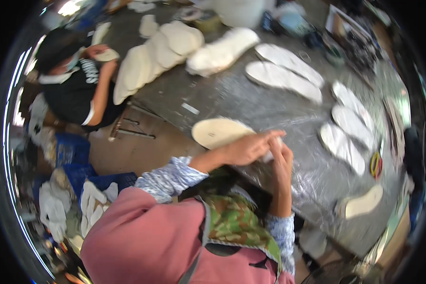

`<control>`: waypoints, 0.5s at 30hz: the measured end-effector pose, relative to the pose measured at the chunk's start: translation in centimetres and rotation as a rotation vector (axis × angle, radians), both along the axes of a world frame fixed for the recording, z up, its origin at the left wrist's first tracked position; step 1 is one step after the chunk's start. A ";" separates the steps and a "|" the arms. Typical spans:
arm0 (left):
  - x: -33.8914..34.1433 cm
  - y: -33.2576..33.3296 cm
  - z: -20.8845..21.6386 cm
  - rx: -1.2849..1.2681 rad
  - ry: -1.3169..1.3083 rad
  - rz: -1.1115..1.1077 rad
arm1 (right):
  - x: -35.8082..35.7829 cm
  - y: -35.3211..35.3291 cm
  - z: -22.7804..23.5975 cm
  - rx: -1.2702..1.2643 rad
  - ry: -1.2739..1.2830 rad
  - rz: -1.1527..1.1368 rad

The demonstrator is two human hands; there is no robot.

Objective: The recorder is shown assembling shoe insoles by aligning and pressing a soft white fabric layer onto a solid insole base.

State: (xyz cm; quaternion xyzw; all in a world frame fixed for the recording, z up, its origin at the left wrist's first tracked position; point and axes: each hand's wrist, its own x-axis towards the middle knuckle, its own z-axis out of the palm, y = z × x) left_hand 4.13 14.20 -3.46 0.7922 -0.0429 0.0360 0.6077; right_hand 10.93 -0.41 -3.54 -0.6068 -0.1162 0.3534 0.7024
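A cream, sole-shaped shoe insole (pixel 217 132) lies on the near edge of the table, its rounded end pointing left. Over its right end is my left hand (pixel 247 149), which grips it with the fingers reaching right. My right hand (pixel 282 163) comes up from below and closes on the same end, its fingertips meeting those of the left. A bit of white material (pixel 269 155) shows between the two hands. The hands hide the rest of that end, and slight blur softens the fingers.
White insoles lie in a pair (pixel 284 80) and a group (pixel 350 125) on the plastic-covered table (pixel 213 102). A white stack (pixel 222 51) and cream pieces (pixel 151 59) lie farther back. Red-and-yellow scissors (pixel 376 164) and a lone sole (pixel 363 202) are right. A co-worker (pixel 75 85) sits left.
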 end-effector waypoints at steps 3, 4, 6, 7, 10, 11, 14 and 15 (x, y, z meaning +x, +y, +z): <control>0.3 0.3 0.6 0.071 0.042 -0.032 | -0.6 -0.3 -2.4 0.120 0.035 -0.042; 0.4 -0.2 1.5 -0.216 0.232 0.022 | -0.8 -0.4 -2.8 0.118 0.068 -0.078; 0.7 -0.8 -0.4 -0.489 0.254 0.082 | -1.1 -0.1 -3.2 0.145 0.111 -0.135; 0.6 -0.9 -1.3 -0.748 0.264 0.172 | -1.3 0.2 -3.2 0.137 0.118 -0.145; 0.5 -0.6 -2.8 -0.990 0.251 0.330 | -1.7 0.4 -3.2 0.134 0.156 -0.219; 0.5 -0.4 -3.1 -1.139 0.208 0.414 | -1.8 0.4 -3.2 0.124 0.160 -0.223; -0.1 0.8 -3.5 -1.244 0.219 0.596 | -2.5 0.4 -2.9 0.106 0.173 -0.277; -0.2 1.7 -3.6 -1.292 0.203 0.702 | -2.6 0.0 -2.9 0.099 0.173 -0.281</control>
